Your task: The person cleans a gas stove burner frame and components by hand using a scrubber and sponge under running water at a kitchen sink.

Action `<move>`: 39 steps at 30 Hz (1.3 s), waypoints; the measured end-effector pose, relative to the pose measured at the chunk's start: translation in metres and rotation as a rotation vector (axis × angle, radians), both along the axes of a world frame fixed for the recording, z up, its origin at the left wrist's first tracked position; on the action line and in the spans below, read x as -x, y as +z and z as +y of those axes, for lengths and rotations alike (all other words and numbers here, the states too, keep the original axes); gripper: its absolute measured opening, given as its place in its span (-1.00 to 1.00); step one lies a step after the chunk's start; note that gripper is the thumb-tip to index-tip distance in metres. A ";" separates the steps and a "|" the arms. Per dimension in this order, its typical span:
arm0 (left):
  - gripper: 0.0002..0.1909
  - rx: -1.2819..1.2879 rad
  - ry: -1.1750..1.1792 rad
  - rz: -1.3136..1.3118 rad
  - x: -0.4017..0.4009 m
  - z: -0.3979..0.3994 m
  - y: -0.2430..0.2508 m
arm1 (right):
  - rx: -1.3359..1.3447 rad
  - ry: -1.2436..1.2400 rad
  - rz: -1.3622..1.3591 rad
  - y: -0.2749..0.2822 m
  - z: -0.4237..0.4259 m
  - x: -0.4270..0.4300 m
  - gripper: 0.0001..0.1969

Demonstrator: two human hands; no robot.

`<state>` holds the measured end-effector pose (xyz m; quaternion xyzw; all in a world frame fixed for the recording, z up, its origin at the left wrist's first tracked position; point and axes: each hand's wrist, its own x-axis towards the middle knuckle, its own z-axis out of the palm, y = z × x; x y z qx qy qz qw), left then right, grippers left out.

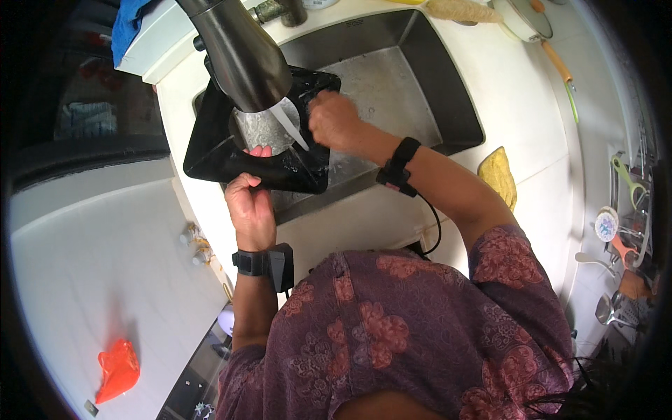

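A black square panel with a round central hole [252, 170] is held tilted over the left part of the steel sink [380, 100]. My left hand [249, 207] grips its near edge, thumb outside and fingertips showing through the hole. My right hand [336, 121] is curled against the panel's right side and slightly blurred; whether anything is inside it is hidden. Above the panel hangs a dark metal faucet [247, 58]. A stream of water [289, 127] runs from it onto the panel, whose surface is wet with whitish streaks.
A yellow cloth [499, 176] lies on the white countertop [541, 126] right of the sink. Behind the sink are a loofah [462, 11] and a lidded pot [520, 21]. Utensils, including a ladle [606, 310], hang at the right. An orange plastic bag [119, 370] is at lower left.
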<state>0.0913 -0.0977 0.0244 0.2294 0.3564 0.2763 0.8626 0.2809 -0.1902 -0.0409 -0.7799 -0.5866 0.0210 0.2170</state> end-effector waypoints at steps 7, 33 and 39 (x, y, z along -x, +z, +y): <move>-0.51 -0.168 -0.088 -0.035 0.006 0.004 -0.011 | -0.110 0.224 0.108 0.020 -0.023 0.022 -0.84; -0.49 -0.198 0.000 0.022 -0.014 0.002 -0.003 | -0.009 0.293 0.108 0.024 -0.034 0.019 -0.79; -0.52 -0.197 0.019 0.007 -0.013 0.006 -0.004 | -0.009 0.388 0.175 0.026 -0.036 0.036 -0.83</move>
